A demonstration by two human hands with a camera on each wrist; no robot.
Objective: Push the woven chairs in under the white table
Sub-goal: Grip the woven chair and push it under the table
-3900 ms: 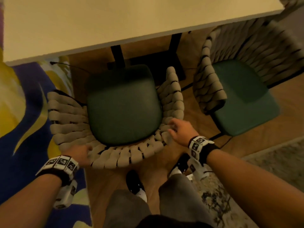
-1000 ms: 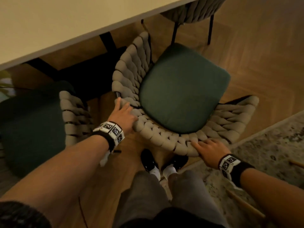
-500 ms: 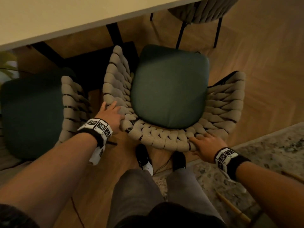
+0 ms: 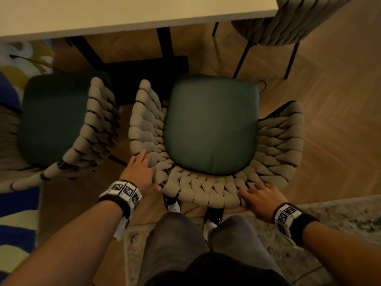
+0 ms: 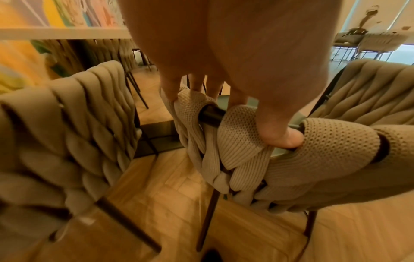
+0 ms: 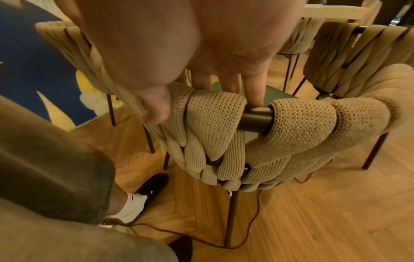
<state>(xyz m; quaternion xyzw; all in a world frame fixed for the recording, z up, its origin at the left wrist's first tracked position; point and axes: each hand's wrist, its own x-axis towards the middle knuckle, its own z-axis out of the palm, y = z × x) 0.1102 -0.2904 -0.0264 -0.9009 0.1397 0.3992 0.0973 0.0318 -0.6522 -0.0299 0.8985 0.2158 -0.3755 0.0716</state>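
Observation:
The white table (image 4: 123, 13) runs across the top of the head view. In front of it stands a woven chair (image 4: 206, 195) with a green seat (image 4: 212, 124), facing the table, its seat out in the open. My left hand (image 4: 144, 162) grips the back rim at its left corner, fingers over the weave (image 5: 237, 109) and thumb tucked between strands. My right hand (image 4: 253, 193) holds the rim at the right rear, thumb outside and fingers over the top (image 6: 197, 99). A second woven chair (image 4: 97, 129) stands close on the left, its seat front near the table edge.
A third woven chair (image 4: 288, 21) stands at the table's right end. The black table base (image 4: 144, 67) lies ahead between the two chairs. A blue and yellow rug (image 4: 12, 213) lies on the left. My shoes (image 4: 212, 219), a grey rug and a thin cable (image 6: 224, 246) lie behind the chair.
My hands left the left chair and took the right one. Over the last second that chair has swung round from askew, so it now faces the table squarely.

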